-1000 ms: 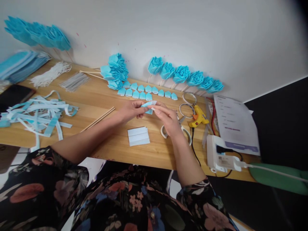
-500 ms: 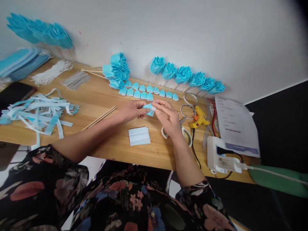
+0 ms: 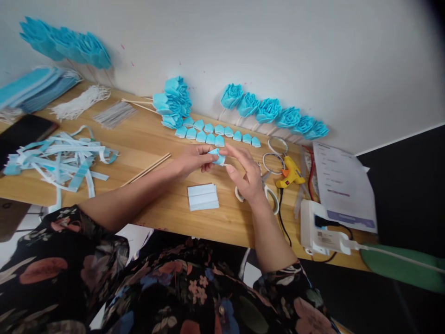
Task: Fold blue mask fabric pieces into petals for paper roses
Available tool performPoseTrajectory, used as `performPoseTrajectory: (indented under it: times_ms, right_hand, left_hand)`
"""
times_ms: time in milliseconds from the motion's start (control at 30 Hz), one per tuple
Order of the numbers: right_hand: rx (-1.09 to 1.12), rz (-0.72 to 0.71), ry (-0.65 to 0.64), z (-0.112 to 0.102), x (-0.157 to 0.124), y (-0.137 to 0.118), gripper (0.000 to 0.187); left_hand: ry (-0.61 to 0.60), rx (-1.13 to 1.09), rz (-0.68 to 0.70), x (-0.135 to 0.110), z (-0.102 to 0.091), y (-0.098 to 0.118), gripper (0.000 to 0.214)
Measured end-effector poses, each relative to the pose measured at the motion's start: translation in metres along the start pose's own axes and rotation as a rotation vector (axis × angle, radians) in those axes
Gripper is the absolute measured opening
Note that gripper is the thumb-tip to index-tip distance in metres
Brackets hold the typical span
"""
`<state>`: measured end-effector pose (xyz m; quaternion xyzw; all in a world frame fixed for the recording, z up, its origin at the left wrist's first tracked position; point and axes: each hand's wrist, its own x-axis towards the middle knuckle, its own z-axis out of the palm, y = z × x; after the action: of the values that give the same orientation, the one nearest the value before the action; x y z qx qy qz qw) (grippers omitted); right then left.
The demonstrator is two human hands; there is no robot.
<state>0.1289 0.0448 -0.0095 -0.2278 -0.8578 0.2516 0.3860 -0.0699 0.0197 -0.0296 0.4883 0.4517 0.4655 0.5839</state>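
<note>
A small folded blue petal (image 3: 219, 158), cut from mask-like fabric, is pinched in the fingers of my left hand (image 3: 194, 159). My right hand (image 3: 247, 175) is at the petal's right edge with thumb and forefinger apart; whether a fingertip touches it is hard to see. Just beyond my hands lie two rows of similar folded petals (image 3: 210, 139). On the table nearer to me is a stack of pale rectangular pieces (image 3: 203, 197). Scissors (image 3: 266, 178) and a tape roll (image 3: 272, 199) lie partly hidden by my right hand.
Blue fabric flowers (image 3: 269, 110) on sticks lean on the wall. To the right are a yellow glue gun (image 3: 290, 172), a power strip (image 3: 314, 227) and a printed sheet (image 3: 342, 185). Leftward lie cut strips (image 3: 66, 157), a phone (image 3: 26, 132), masks (image 3: 41, 88) and wooden sticks (image 3: 148, 168).
The petal has gone from a flatter, pointed fold to a more wrapped shape. My right thumb and fingers have spread and drawn slightly away from it. The view has shifted slightly.
</note>
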Motion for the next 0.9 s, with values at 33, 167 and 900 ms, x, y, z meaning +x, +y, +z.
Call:
performPoseTrajectory:
  times_ms: [33,167,900]
  right_hand:
    - [0.009,0.013,-0.001,0.0,0.0,0.0,0.047]
    - [0.035,0.058,-0.004,0.0,-0.001,0.0,0.047]
    - [0.342,0.346,0.154,0.012,-0.003,0.011,0.05]
  left_hand:
    - [-0.003,-0.003,0.004,0.0,0.0,0.0,0.018]
    - [-0.012,-0.002,0.018,-0.001,0.0,0.001,0.021]
    - [0.039,0.006,0.085,-0.004,0.003,0.004,0.031]
